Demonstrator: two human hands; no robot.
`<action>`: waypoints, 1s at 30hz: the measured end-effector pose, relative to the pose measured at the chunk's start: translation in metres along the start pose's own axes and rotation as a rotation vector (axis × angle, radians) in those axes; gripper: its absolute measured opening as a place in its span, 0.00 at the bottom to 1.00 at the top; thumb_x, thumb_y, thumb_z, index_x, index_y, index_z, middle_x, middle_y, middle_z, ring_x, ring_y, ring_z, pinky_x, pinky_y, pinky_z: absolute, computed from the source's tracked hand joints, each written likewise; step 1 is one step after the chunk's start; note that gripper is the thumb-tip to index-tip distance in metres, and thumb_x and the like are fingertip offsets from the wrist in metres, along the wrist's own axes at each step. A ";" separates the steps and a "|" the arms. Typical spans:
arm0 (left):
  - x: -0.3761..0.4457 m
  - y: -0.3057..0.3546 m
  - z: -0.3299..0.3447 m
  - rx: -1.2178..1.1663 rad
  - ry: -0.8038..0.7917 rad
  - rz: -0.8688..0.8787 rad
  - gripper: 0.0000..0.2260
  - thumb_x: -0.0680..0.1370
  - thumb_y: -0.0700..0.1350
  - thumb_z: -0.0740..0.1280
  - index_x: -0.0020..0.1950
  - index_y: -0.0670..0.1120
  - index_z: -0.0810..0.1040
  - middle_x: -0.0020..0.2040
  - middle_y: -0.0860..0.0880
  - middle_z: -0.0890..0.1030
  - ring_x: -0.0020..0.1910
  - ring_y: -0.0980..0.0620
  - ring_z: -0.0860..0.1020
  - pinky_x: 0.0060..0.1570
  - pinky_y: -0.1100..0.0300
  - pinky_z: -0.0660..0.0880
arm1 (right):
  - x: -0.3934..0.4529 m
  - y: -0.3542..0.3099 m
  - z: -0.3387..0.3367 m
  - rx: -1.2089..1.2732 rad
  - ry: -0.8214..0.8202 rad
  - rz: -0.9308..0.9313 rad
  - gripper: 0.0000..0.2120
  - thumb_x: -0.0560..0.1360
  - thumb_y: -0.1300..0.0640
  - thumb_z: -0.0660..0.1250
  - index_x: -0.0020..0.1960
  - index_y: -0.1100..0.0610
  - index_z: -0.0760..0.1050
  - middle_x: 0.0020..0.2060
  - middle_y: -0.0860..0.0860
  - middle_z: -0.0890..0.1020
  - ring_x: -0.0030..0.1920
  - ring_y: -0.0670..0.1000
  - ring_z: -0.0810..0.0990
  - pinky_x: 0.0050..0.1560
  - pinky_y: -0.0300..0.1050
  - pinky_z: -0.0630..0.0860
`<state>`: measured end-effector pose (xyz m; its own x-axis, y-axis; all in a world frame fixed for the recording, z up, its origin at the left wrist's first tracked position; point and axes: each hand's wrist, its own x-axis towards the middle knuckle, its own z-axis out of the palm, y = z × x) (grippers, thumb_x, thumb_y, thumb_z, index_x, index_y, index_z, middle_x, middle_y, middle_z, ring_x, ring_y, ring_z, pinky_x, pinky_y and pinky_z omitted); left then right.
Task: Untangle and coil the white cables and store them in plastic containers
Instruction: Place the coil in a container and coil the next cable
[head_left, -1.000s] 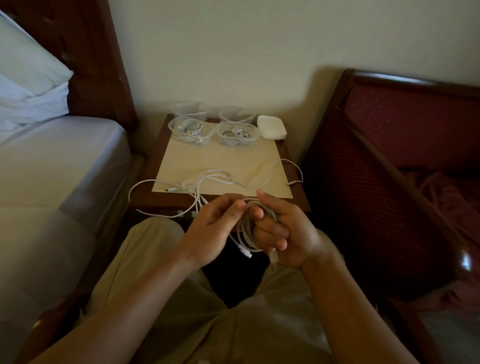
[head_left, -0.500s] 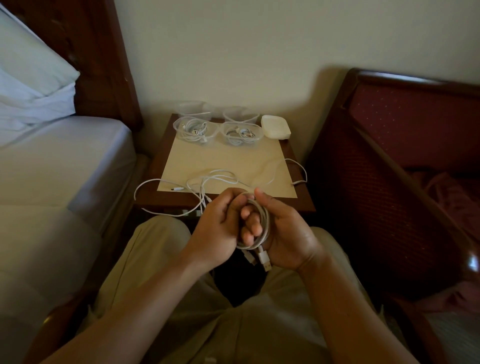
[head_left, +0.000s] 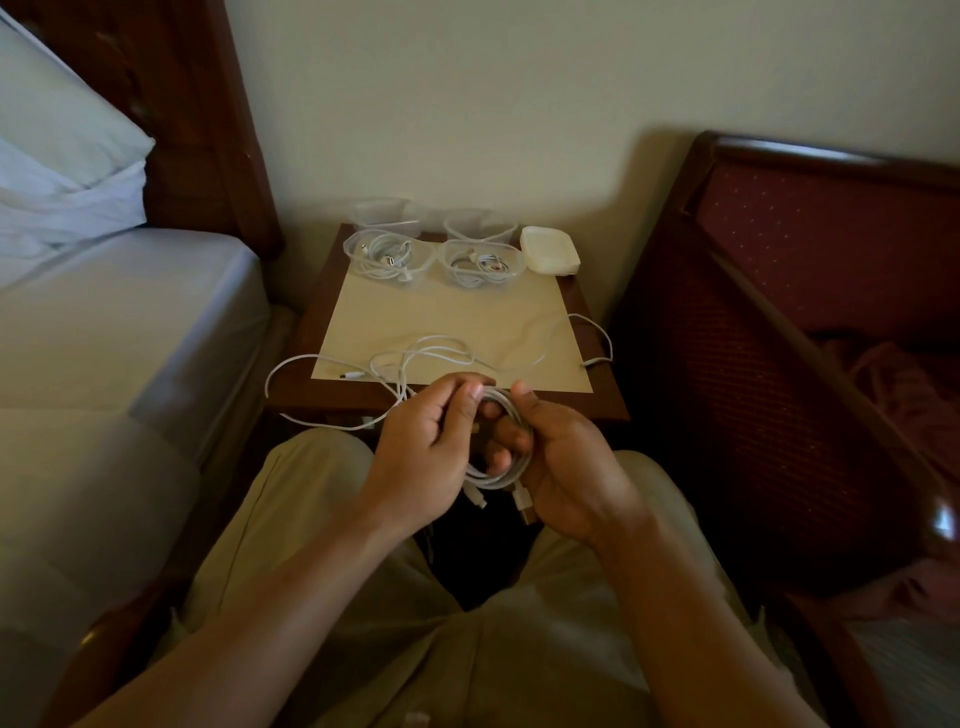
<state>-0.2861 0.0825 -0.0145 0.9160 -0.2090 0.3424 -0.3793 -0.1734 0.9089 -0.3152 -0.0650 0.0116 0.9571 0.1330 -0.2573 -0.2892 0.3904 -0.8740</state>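
The left hand (head_left: 421, 457) pinches the top of the coiled white cable (head_left: 501, 441), and the right hand (head_left: 561, 462) just beside it holds the loops round its fingers. The cable looks light, soft and bendy, so hold the bunched loops, not the plug ends hanging below. The right fingers hide part of the coil, so I cannot count the loops.

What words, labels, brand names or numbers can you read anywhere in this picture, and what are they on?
None can be read.
Clear plastic containers: no label shows.
Stack of white plastic lids: plain.
Cream paper sheet on the wooden bedside table: blank.
White coiled cable held in both hands: plugs too small to show any marking.
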 end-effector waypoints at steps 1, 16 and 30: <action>0.000 -0.001 0.000 0.010 -0.005 0.008 0.13 0.85 0.51 0.58 0.55 0.50 0.82 0.43 0.54 0.84 0.41 0.53 0.84 0.41 0.51 0.82 | 0.000 0.001 0.001 -0.014 0.025 -0.014 0.21 0.86 0.49 0.55 0.50 0.64 0.77 0.29 0.51 0.69 0.30 0.50 0.72 0.37 0.44 0.75; 0.017 -0.009 -0.021 0.201 -0.090 0.124 0.19 0.83 0.59 0.59 0.47 0.49 0.83 0.38 0.51 0.83 0.38 0.50 0.81 0.40 0.46 0.77 | 0.000 -0.003 0.008 -0.311 0.264 -0.277 0.25 0.85 0.49 0.59 0.35 0.64 0.69 0.25 0.49 0.63 0.26 0.48 0.58 0.27 0.43 0.56; 0.019 -0.015 -0.023 0.182 -0.071 0.066 0.13 0.85 0.50 0.61 0.48 0.48 0.83 0.41 0.51 0.83 0.42 0.53 0.81 0.45 0.51 0.76 | 0.007 -0.005 0.012 -0.200 0.295 -0.288 0.26 0.86 0.50 0.58 0.29 0.53 0.71 0.25 0.48 0.63 0.26 0.47 0.57 0.27 0.43 0.56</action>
<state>-0.2601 0.1028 -0.0160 0.8793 -0.2918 0.3765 -0.4615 -0.3265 0.8249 -0.3072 -0.0546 0.0188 0.9701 -0.2314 -0.0733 -0.0297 0.1866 -0.9820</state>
